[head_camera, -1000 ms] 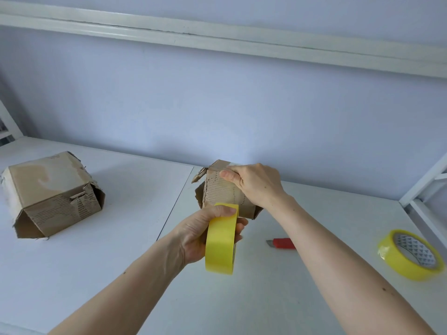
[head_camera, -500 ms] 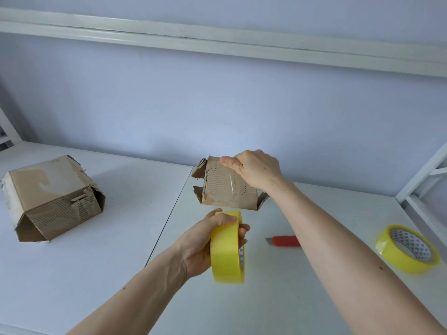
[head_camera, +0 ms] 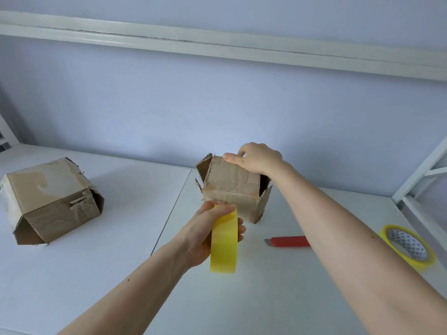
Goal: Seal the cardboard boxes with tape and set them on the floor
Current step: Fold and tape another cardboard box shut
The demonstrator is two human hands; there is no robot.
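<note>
A small worn cardboard box (head_camera: 232, 189) stands on the white table (head_camera: 133, 213), near its back edge. My right hand (head_camera: 256, 158) grips the box's top far edge. Its side flaps stick out on the left and right. My left hand (head_camera: 205, 233) holds a yellow tape roll (head_camera: 223, 243) on edge, just in front of the box's near face and touching its lower part. A larger torn cardboard box (head_camera: 50, 199) lies tipped on the table at the left, one end open.
A red utility knife (head_camera: 289, 241) lies on the table right of the tape roll, partly behind my right forearm. A second yellow tape roll (head_camera: 408, 247) lies flat at the right. A white frame (head_camera: 418, 170) rises at the right edge; the wall is close behind.
The small box has been turned and tilted under my right hand, showing more of its near face. My left hand has brought the tape roll up against the box.
</note>
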